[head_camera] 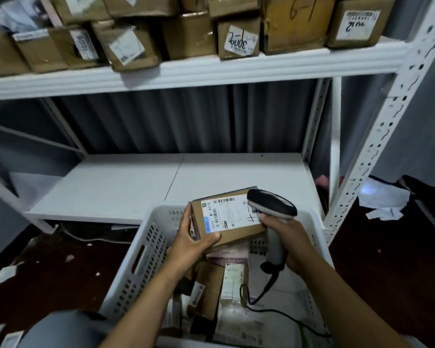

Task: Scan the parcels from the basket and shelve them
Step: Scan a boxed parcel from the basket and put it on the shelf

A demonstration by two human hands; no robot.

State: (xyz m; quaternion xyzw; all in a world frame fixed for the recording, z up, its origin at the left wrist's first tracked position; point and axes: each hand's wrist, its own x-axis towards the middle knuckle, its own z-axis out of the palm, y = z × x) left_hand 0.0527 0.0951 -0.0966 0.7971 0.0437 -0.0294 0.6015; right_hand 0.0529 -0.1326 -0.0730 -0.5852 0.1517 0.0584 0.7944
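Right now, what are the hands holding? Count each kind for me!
Brown parcel: 1, held in the left hand
Scanner: 1, held in the right hand
Total: 2

brown labelled parcel (230, 218) marked "4-2", tilted above white basket (146, 259) of parcels.

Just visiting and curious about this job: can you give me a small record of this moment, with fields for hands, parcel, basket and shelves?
left hand: grips the brown parcel's left edge, over the basket
right hand: holds the corded scanner, head above the parcel's label
parcel: label up, "4-2" handwritten on it
basket: white, more parcels inside
upper shelf: crowded with cardboard boxes
lower shelf: white board behind the basket
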